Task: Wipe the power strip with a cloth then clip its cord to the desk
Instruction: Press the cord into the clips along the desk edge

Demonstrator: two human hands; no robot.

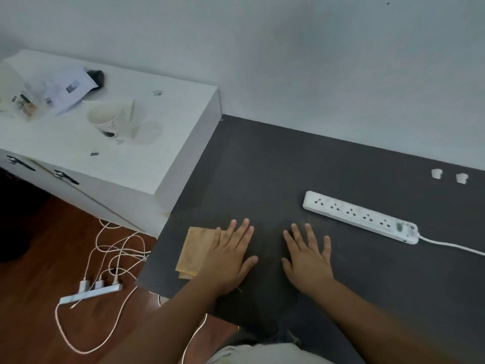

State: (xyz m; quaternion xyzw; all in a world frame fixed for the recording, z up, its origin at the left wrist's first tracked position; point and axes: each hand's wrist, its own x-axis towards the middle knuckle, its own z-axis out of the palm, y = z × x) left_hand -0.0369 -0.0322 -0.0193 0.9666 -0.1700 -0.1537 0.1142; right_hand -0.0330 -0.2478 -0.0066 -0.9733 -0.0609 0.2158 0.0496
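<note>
A white power strip (359, 217) lies flat on the dark grey desk (275, 164), angled toward the right, and its white cord (451, 246) runs off the right edge of view. Two small white cord clips (436, 173) (462, 178) sit near the wall at the far right. A folded tan cloth (195, 252) lies near the desk's left edge. My left hand (231, 254) rests flat with fingers spread, its outer fingers overlapping the cloth's right edge. My right hand (307, 254) lies flat on the desk, fingers apart, left of the power strip and apart from it.
A white cabinet (147, 164) stands to the left of the desk, with a mug (112, 119) on its side and papers (57, 90) on top. On the wooden floor lie a second power strip (90, 294) with plugged chargers and looping white cables (118, 248).
</note>
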